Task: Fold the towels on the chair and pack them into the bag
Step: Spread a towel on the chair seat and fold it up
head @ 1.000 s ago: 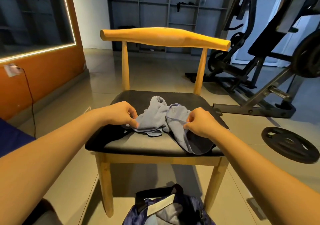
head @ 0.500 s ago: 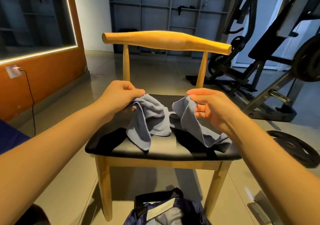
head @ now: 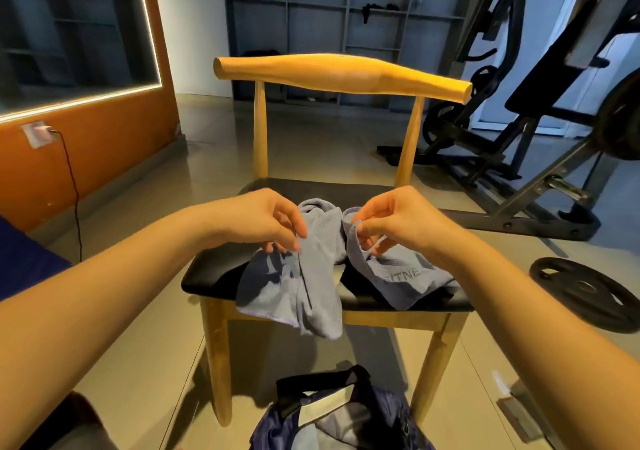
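A grey-blue towel [head: 308,286] is held up over the black seat of a wooden chair [head: 214,269]. My left hand [head: 263,221] pinches its upper left edge, and that side drapes over the seat's front edge. My right hand [head: 391,221] pinches the upper right edge; that part, with raised letters, rests on the seat. The towel sags in the middle between my hands. A dark blue bag [head: 346,418] lies open on the floor in front of the chair, with grey cloth visible inside.
A black weight plate [head: 585,293] lies on the floor to the right. A weight machine frame [head: 519,179] stands behind it. An orange wall with a socket and cable [head: 69,179] runs along the left. Grey shelving stands at the back.
Both hands lifted the towel off the seat, then came closer together and re-pinched its top edge. The left part now hangs over the seat's front edge.
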`<state>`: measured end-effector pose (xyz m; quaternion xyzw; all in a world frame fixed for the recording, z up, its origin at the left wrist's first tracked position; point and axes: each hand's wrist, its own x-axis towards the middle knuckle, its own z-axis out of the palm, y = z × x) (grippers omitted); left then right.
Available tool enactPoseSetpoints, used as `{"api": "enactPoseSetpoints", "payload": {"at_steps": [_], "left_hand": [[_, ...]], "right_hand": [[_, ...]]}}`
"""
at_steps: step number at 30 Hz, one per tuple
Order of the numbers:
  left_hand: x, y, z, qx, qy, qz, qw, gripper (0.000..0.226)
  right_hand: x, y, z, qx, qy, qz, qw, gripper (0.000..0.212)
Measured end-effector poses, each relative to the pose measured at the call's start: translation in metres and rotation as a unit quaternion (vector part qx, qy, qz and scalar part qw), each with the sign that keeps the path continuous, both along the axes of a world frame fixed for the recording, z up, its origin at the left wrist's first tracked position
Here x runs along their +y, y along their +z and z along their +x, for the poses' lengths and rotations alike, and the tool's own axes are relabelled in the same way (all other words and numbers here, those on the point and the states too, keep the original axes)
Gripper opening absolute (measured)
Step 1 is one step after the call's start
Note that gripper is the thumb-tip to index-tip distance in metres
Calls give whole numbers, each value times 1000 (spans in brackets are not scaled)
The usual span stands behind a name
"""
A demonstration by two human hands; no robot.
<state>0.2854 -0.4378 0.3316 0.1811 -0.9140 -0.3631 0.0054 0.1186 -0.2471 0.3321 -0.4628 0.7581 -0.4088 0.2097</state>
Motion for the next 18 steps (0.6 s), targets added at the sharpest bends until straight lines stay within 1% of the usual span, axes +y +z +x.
{"api": "enactPoseSetpoints", "payload": {"at_steps": [2,3,4,5,6,7,8,10,13,15,18], "left_hand": [[10,-9,-1,-45,-70,-49,995,13],[14,-18,-4,-61,-83,-100,990,15],[18,-29,-6,-67,-73,-162,982,17],[22,-38,-9,-63,-44,-217,973,22],[25,-45,-11,-55,-9,-247,967,29],[27,-51,-12,-54,21,-246,967,36],[28,-54,-12,-58,40,-222,972,41],[33,-55,-10,-72,50,-178,980,42],[44,-61,-10,-73,74,-223,969,50],[50,-65,-12,-70,97,-226,967,46],[49,-58,-14,-65,113,-130,983,30]], "right_hand": [[3,-3,-3,10,14,23,1000,7],[5,-4,-5,18,24,34,999,7],[7,-5,-5,28,33,44,998,6],[8,-6,-6,38,41,51,997,6],[10,-7,-5,49,47,55,996,6],[11,-8,-4,59,53,55,995,7],[11,-9,-3,69,61,53,994,10],[12,-12,0,82,80,46,992,15],[11,-15,3,90,94,43,991,16],[12,-16,3,93,102,49,989,11],[14,-16,3,100,109,53,988,11]]}}
